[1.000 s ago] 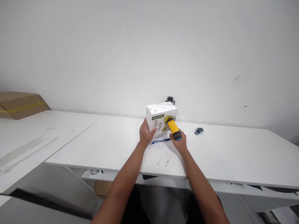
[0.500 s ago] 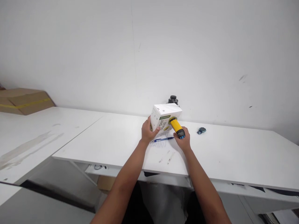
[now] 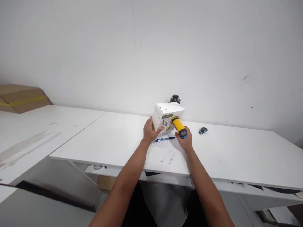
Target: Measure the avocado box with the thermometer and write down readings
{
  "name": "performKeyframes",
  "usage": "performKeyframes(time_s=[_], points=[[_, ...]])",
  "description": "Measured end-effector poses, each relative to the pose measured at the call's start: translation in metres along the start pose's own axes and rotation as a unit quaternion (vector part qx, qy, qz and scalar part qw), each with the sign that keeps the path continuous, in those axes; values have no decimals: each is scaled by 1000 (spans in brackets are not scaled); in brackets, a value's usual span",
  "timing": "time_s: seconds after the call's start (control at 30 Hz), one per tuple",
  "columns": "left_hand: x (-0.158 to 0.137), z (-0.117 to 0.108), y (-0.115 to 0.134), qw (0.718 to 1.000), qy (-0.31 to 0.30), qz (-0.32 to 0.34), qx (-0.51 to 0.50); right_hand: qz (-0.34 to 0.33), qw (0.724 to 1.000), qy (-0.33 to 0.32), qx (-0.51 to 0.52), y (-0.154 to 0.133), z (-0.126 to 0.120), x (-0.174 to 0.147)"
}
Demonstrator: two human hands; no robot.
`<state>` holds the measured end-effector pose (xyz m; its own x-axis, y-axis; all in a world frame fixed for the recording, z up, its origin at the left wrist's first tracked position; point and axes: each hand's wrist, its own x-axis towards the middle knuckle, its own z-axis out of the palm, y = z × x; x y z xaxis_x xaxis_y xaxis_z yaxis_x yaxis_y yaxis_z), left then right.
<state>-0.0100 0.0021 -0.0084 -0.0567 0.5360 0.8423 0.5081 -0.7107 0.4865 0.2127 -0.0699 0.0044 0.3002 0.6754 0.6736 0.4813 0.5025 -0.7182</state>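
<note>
My left hand (image 3: 149, 130) grips the left side of a white carton (image 3: 169, 108) with a green label and the word "Meal" on its front; the thumb lies across the front face. In my right hand (image 3: 186, 142) is a yellow and black infrared thermometer (image 3: 179, 125) with a small screen and blue buttons. Its front end points at the carton's front, close to a green round mark; whether it touches cannot be told. Below the carton a blue pen (image 3: 165, 139) lies on the white table (image 3: 227, 148), over handwriting. My right fingers are mostly hidden behind the thermometer.
Behind the carton, by the wall, stands a black-capped object (image 3: 175, 98), partly covered. A small dark blue item (image 3: 203, 130) lies on the table to the right. A brown cardboard box (image 3: 23, 97) with yellow tape sits far left. An open shelf (image 3: 170, 179) runs under the tabletop.
The view has shifted slightly, so the table and objects sit a little higher and further left. Both hands keep their grip, and the carton and thermometer hold nearly the same position.
</note>
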Motion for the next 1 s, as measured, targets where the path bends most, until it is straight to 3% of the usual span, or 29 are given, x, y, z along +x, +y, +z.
performKeyframes(time_s=[0.23, 0.33, 0.5, 1.0], points=[[0, 6, -4, 987, 51, -155, -11, 180, 980, 81, 26, -8, 10, -2], [4, 5, -5, 969, 81, -233, 31, 212, 969, 125, -6, -2, 10, 2], [10, 1, -6, 943, 70, -317, 75, 211, 967, 143, -17, 14, 10, 5], [11, 6, -13, 933, -11, -358, 38, 250, 961, 118, 9, 15, 11, 8]])
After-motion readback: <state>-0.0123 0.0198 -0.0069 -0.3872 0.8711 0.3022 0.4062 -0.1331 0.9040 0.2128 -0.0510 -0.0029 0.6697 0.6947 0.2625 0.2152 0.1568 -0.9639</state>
